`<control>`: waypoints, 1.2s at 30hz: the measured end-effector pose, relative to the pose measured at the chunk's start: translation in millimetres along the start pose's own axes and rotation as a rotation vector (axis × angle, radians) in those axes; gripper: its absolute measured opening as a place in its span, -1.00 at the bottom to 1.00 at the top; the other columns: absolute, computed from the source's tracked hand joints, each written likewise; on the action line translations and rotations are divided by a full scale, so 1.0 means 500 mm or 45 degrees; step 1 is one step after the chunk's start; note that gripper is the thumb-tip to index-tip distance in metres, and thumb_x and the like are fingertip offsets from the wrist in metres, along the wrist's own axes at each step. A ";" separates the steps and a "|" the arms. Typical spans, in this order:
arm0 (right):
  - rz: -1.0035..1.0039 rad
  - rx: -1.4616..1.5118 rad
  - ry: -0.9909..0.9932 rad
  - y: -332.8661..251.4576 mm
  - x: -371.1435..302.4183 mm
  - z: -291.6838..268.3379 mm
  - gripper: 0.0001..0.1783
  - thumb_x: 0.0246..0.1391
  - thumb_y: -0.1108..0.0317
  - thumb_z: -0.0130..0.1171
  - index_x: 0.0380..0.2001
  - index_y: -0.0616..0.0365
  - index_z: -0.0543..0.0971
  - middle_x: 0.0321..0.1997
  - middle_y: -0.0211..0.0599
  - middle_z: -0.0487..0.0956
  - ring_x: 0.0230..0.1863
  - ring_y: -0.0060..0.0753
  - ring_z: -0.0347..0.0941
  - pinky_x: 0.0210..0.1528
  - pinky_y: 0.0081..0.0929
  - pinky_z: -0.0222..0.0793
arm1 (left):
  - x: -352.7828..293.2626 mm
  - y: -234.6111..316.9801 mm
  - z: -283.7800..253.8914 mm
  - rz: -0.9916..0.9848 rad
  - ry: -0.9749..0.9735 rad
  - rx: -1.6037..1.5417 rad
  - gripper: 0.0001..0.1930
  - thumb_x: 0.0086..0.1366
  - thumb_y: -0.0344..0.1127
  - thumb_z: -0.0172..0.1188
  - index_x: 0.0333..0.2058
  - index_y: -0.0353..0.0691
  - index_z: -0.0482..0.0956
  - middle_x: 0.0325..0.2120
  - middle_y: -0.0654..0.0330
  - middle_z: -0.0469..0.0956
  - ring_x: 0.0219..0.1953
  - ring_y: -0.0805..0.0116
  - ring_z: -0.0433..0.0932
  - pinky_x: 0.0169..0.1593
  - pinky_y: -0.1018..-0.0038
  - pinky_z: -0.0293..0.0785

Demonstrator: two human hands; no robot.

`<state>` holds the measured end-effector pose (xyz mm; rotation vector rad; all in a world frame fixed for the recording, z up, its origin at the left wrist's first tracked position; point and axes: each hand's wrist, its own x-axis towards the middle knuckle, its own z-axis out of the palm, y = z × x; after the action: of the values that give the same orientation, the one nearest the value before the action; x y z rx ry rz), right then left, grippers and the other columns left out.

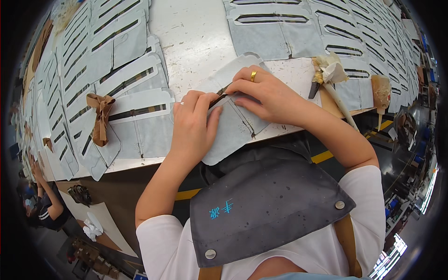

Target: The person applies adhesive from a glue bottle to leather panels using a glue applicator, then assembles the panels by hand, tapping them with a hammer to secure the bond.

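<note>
A pale grey fabric panel (233,130) lies at the table's front edge, its near corner hanging over toward my apron. Across its middle runs a slot with a dark strip (218,99). My left hand (193,122) is closed on the slot's left part, thumb and fingers pinching the dark edge. My right hand (268,95), with a gold ring, pinches the slot's right end between thumb and fingers. The two hands' fingertips almost meet over the slot. What lies under the fingers is hidden.
Overlapping grey slotted panels (140,95) cover the left, more (284,35) the far right. A knotted brown cloth (101,116) lies on the left ones. A cloth-wrapped brush (333,74) and a glue bottle (381,91) stand right. Another person (50,203) is at far left.
</note>
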<state>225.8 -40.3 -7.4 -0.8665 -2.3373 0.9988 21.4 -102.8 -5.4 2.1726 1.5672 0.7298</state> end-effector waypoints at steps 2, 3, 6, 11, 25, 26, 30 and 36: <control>-0.085 -0.064 -0.038 -0.002 0.009 -0.001 -0.79 -0.01 0.45 0.20 -0.24 0.15 0.53 -0.18 -0.24 0.47 -0.07 -0.11 0.39 -0.03 -0.28 0.33 | -0.008 -0.005 -0.005 -0.051 -0.029 -0.064 -0.81 0.15 -0.49 0.20 -0.22 -0.23 0.55 -0.33 0.19 0.50 -0.26 0.23 0.46 -0.17 0.36 0.24; -0.088 -0.061 -0.047 -0.002 0.013 -0.004 -0.79 -0.01 0.45 0.20 -0.24 0.15 0.53 -0.18 -0.24 0.47 -0.07 -0.11 0.39 -0.03 -0.28 0.33 | -0.007 -0.005 -0.006 -0.060 -0.025 -0.065 -0.81 0.15 -0.49 0.20 -0.22 -0.23 0.55 -0.33 0.19 0.50 -0.26 0.23 0.46 -0.17 0.36 0.24; -0.043 -0.007 -0.139 -0.004 0.026 -0.012 -0.75 -0.01 0.50 0.20 -0.19 0.15 0.53 -0.18 -0.26 0.47 -0.10 -0.15 0.38 -0.04 -0.33 0.32 | -0.006 -0.004 -0.005 -0.074 -0.008 -0.136 -0.83 0.14 -0.51 0.20 -0.25 -0.22 0.57 -0.36 0.19 0.50 -0.27 0.23 0.46 -0.16 0.37 0.24; -0.110 -0.052 -0.191 -0.004 0.029 -0.020 -0.78 -0.01 0.50 0.20 -0.22 0.12 0.55 -0.20 -0.34 0.49 -0.13 -0.20 0.39 -0.06 -0.35 0.32 | -0.008 -0.006 -0.001 -0.066 0.033 -0.157 -0.81 0.14 -0.53 0.20 -0.24 -0.20 0.59 -0.37 0.20 0.51 -0.28 0.25 0.45 -0.17 0.38 0.25; -0.316 -0.605 -0.080 -0.015 -0.010 0.017 -0.65 -0.12 0.52 0.19 -0.17 0.06 0.55 -0.14 -0.43 0.47 -0.14 -0.37 0.40 -0.10 -0.40 0.27 | -0.016 -0.001 0.011 0.164 0.038 0.097 -0.67 0.03 -0.58 0.17 -0.16 -0.27 0.57 -0.29 0.22 0.47 -0.26 0.23 0.41 -0.18 0.36 0.25; -0.239 -0.460 -0.013 -0.010 -0.007 0.019 -0.64 -0.13 0.53 0.18 -0.16 0.07 0.55 -0.14 -0.42 0.47 -0.13 -0.37 0.39 -0.09 -0.39 0.27 | -0.016 -0.003 0.014 0.105 0.040 0.017 -0.63 0.01 -0.62 0.17 -0.14 -0.25 0.56 -0.28 0.18 0.48 -0.25 0.18 0.42 -0.15 0.33 0.27; 0.164 0.105 0.107 -0.014 -0.006 0.006 -0.78 -0.05 0.42 0.14 -0.25 0.04 0.53 -0.16 -0.48 0.47 -0.13 -0.45 0.39 -0.15 -0.44 0.26 | -0.017 0.003 0.009 0.090 0.029 0.006 -0.63 0.03 -0.63 0.15 -0.13 -0.25 0.56 -0.29 0.17 0.47 -0.25 0.16 0.40 -0.13 0.32 0.28; -0.366 -0.827 0.087 0.007 -0.028 -0.019 -0.77 -0.11 0.42 0.12 -0.29 0.08 0.53 -0.20 -0.48 0.49 -0.15 -0.43 0.40 -0.09 -0.44 0.28 | -0.016 0.001 0.011 0.132 0.059 0.023 -0.64 0.04 -0.64 0.14 -0.14 -0.24 0.56 -0.29 0.15 0.46 -0.26 0.14 0.39 -0.17 0.32 0.31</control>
<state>242.6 -43.9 -6.2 -0.7284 -2.6579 0.0775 23.1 -110.5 -11.0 2.2796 1.4979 0.8064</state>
